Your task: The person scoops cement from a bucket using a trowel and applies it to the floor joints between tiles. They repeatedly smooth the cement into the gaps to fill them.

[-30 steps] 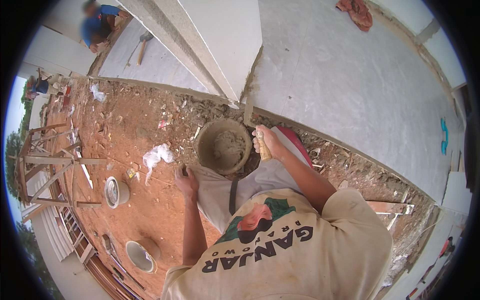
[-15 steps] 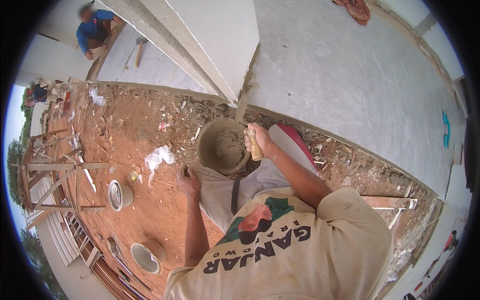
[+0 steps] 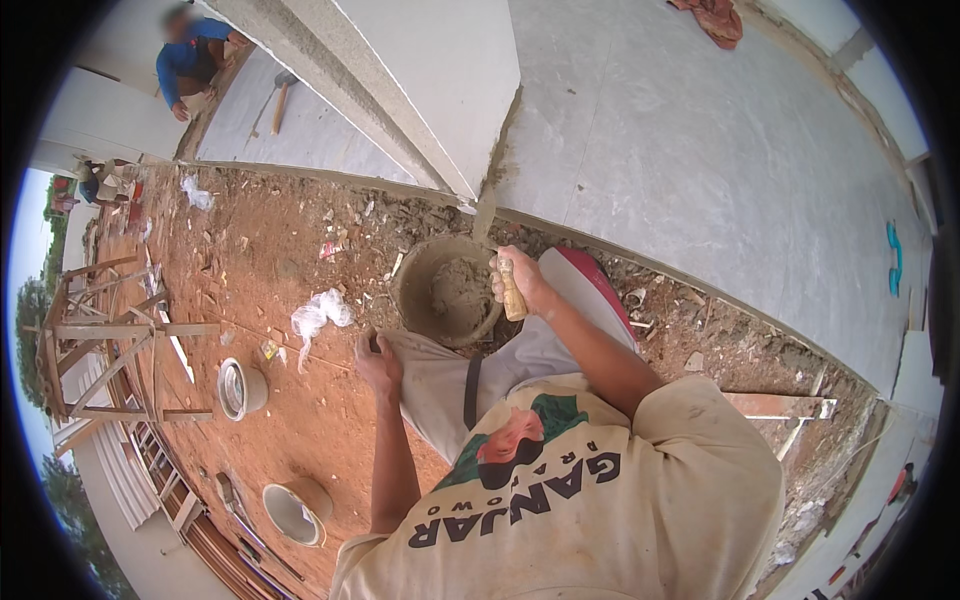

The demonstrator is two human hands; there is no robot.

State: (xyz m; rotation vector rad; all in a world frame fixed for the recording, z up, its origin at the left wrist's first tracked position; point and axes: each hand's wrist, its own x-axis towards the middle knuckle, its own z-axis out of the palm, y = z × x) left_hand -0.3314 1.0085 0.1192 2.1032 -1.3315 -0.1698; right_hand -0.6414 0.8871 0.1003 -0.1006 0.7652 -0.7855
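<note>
Beyond my left grip (image 3: 380, 368), out to its left, a white plastic bag (image 3: 322, 314) lies on the red soil (image 3: 270, 280). That grip rests at my knee (image 3: 408, 350) with fingers loosely curled, holding nothing that I can see, the same as a second ago. Ahead and right of it stands the bucket (image 3: 412, 290), its mortar (image 3: 460, 288) looking undisturbed. The trowel (image 3: 484, 218) is what has shifted: within the last second its blade has gone leftward, and it now points ahead of my right grip (image 3: 515, 282), near the foot of the white wall (image 3: 440, 90); whether it touches, I can't tell. My right grip, wrapped round the wooden handle (image 3: 513, 298), has come left too, hardly stirring this last half second. I judge the work has settled at that corner, beside the grey floor (image 3: 650, 140) spreading right of my grip.
</note>
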